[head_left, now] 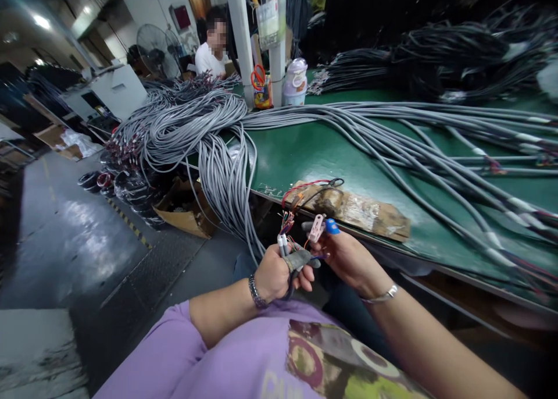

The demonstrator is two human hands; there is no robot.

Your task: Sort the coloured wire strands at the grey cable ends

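My left hand [275,274] is closed round the end of a grey cable [297,260], whose thin coloured wires [288,220] fan out above my fist. My right hand [346,253] pinches a small pale pink connector [317,227] between thumb and a fingertip wearing a blue cap [332,225]. Both hands are held close together just below the edge of the green table [314,155]. A red and a black lead [305,185] run from the wires up onto a taped cardboard pad [357,208].
Several long grey cables [392,137] lie across the table, and a big bundle [226,172] hangs over its left edge. Black cable piles [436,61] fill the back. A jar [295,82], scissors [258,76], a white post [239,38], a fan [153,51] and a seated person [211,53] are behind.
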